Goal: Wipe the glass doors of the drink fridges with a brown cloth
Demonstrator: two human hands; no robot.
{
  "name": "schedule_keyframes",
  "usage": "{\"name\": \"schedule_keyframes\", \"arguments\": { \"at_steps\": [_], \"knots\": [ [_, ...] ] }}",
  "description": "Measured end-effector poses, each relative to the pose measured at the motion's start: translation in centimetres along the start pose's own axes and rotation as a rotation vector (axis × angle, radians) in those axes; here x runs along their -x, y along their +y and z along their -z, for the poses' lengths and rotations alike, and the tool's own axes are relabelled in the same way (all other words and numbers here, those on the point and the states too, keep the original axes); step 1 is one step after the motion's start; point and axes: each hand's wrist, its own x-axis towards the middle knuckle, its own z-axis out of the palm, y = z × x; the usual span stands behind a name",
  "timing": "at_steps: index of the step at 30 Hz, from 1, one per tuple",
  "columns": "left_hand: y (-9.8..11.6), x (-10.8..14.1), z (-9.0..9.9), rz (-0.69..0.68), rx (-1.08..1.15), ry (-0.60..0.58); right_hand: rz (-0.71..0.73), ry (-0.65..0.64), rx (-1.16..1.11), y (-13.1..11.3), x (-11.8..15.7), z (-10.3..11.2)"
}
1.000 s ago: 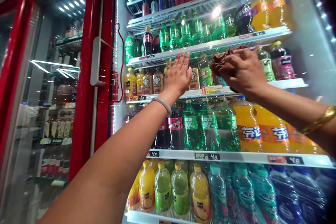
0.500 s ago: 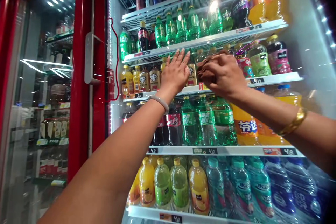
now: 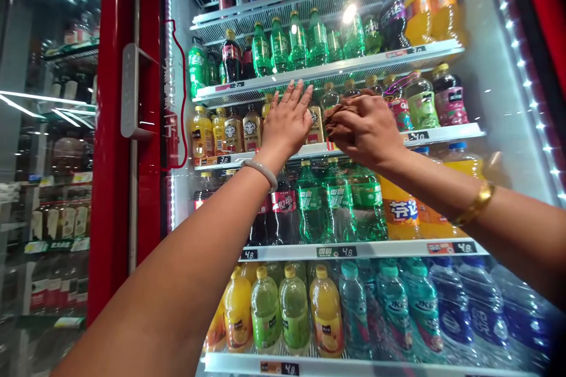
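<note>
My left hand (image 3: 288,123) lies flat with its fingers spread against the glass door (image 3: 173,100) of a lit drinks fridge. A pale ring bracelet (image 3: 260,173) circles that wrist. Bunched under the fingers of my right hand (image 3: 374,132) is a brown cloth (image 3: 339,119), pressed to the same glass just right of my left hand. A gold bangle (image 3: 477,205) sits on my right wrist. Behind the glass, gold-labelled bottles (image 3: 251,128) stand at hand height, partly hidden by my hands.
Shelves of green soda bottles (image 3: 309,203), orange soda bottles (image 3: 401,212) and juice bottles (image 3: 326,312) fill the fridge. At the left, a grey door handle (image 3: 132,91) juts from the red frame (image 3: 110,147). Another glass-fronted fridge (image 3: 53,147) stands beyond it.
The view has shifted slightly right, so the fridge and both hands appear a little further left. My left hand stays flat and the cloth stays under my right hand.
</note>
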Motion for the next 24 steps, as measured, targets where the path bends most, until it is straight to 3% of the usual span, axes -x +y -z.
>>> {"name": "schedule_keyframes", "arguments": {
  "at_steps": [3,6,9,12,15,17,19,22,24],
  "knots": [
    [-0.2,-0.1,-0.2,-0.008,0.008,0.022,0.143,-0.105,-0.037,0.3,-3.0,-0.4],
    [-0.3,-0.1,-0.3,-0.011,0.002,0.021,-0.004,-0.086,0.010,3.6,-4.5,0.5],
    [-0.2,-0.1,-0.3,0.001,0.000,0.002,-0.241,0.003,0.112,6.3,-2.1,1.8],
    [0.0,0.0,-0.2,0.003,0.017,0.001,-0.358,0.047,0.168,5.6,1.7,2.4],
    [0.0,0.0,-0.1,-0.002,0.030,0.008,-0.219,0.015,0.122,2.2,2.5,1.6],
    [0.0,-0.1,-0.1,0.002,0.044,0.023,-0.028,-0.050,0.052,0.4,0.9,0.8],
    [-0.1,-0.1,-0.1,0.003,0.052,0.031,0.071,-0.100,0.007,0.4,-1.5,0.2],
    [-0.4,-0.2,-0.2,0.003,0.056,0.022,-0.042,-0.065,0.015,3.4,-3.4,0.7],
    [-0.5,-0.2,-0.3,0.005,0.069,0.023,-0.198,0.014,0.056,5.6,-2.6,1.4]
  ]
}}
